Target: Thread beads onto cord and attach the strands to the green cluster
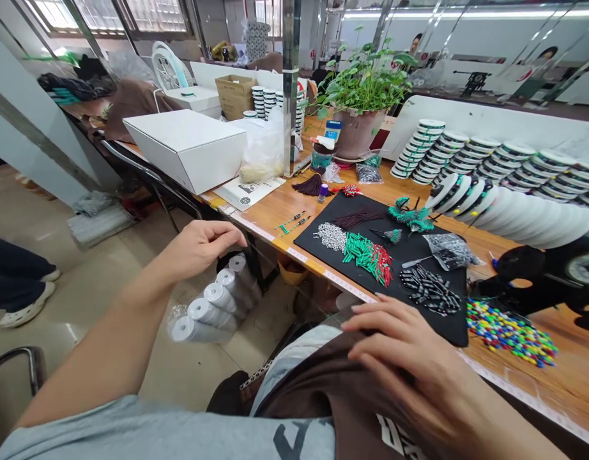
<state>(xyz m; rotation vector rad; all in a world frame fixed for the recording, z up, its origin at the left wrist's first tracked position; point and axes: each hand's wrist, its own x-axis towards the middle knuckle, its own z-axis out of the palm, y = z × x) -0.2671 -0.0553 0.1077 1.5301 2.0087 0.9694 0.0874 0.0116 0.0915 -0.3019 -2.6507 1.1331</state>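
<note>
Over the floor, left of the table edge, my left hand (198, 249) hangs with its thumb and fingers pressed together; whatever may be between them cannot be made out. My right hand (400, 348) is above my lap, near the front edge of a black mat (313, 239), palm down with its fingers spread and nothing in them. On the mat lie silver pieces (331, 236), green tubes (361, 250), red tubes (381, 263), black beaded pieces (431, 289), dark cords (359, 218) and green tassels (412, 216). Small beaded strands (294, 222) rest on the wood left of the mat.
Multicoloured beads (512, 333) lie right of the mat, beside a black machine (543, 275). Behind stand stacked spools (421, 148), a potted plant (356, 128) and a metal post (289, 96). A white box (179, 150) is at the left. A person's legs (16, 271) show far left.
</note>
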